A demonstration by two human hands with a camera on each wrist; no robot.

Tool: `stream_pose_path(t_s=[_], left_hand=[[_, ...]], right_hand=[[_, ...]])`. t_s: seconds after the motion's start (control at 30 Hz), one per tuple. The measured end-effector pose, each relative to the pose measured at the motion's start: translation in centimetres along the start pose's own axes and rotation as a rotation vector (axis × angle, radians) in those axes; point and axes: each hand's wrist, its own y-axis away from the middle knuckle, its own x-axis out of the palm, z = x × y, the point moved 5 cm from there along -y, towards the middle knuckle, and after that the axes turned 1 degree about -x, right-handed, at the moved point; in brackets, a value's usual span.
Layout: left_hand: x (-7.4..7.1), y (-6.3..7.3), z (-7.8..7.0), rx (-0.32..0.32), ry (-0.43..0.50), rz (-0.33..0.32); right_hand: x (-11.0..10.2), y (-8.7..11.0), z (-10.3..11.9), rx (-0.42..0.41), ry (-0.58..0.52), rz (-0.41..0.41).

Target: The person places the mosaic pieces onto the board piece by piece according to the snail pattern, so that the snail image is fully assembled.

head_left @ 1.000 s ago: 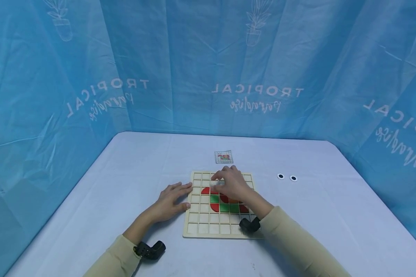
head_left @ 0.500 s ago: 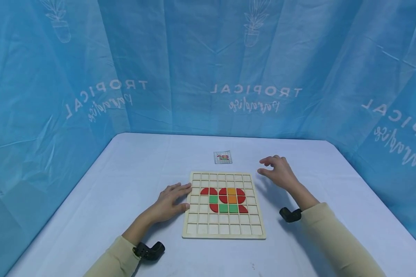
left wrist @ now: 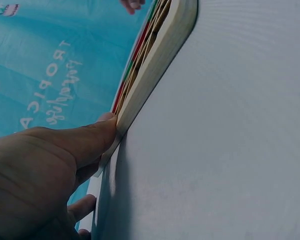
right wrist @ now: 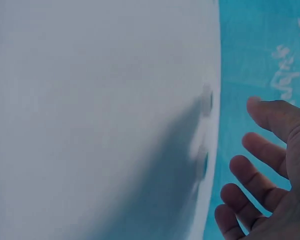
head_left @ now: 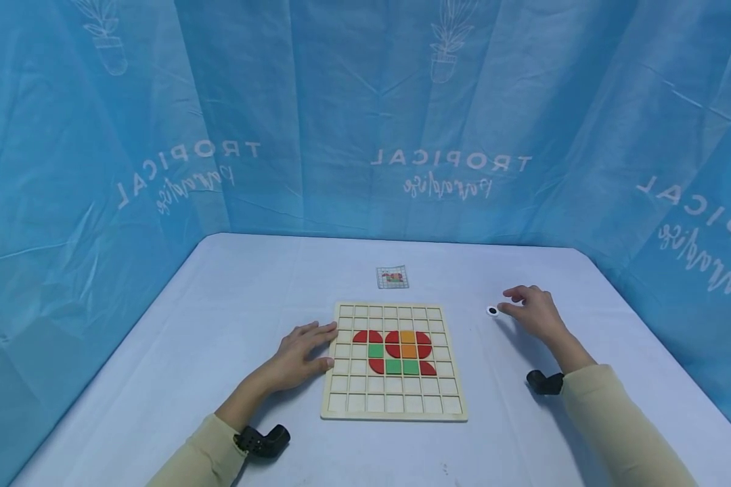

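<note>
A pale wooden grid board (head_left: 393, 404) lies flat on the table. Red rounded tiles (head_left: 376, 366), green square tiles (head_left: 393, 366) and orange square tiles (head_left: 408, 351) fill several of its cells. My left hand (head_left: 298, 358) is at the board's left side, fingers extended; its thumb (left wrist: 97, 135) touches the board's edge in the left wrist view. To the right, my right hand (head_left: 533, 314) hovers above two small white discs with black centres, holding nothing, its fingers loosely bent and apart. One disc (head_left: 493, 311) shows by the thumb; the hand hides the other in the head view.
Behind the board lies a small picture card (head_left: 392, 276) with a gridded coloured figure. A white cloth covers the table (head_left: 268, 284). Blue printed curtains (head_left: 353, 115) stand along the back and both sides.
My right hand has left the board and moved right, over to the discs, after passing by the board's far right corner. The left hand stays at the board's side.
</note>
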Motion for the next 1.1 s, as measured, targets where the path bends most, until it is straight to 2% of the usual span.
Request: stream_pose_path(t_s=[0.17, 0.47, 0.87, 1.1], left_hand=[[0.1, 0.0, 0.1, -0.005, -0.005, -0.002], [0.0, 0.0, 0.1, 0.009, 0.009, -0.002], [0.0, 0.0, 0.2, 0.027, 0.005, -0.005], [0.0, 0.0, 0.2, 0.023, 0.003, -0.002]], right_hand=[[0.2, 0.1, -1.6, 0.047, 0.013, 0.04], [0.4, 0.3, -2.9, 0.03, 0.032, 0.031], [0.6, 0.7, -3.3, 0.037, 0.031, -0.006], [0.2, 0.8, -2.2, 0.005, 0.029, -0.01]])
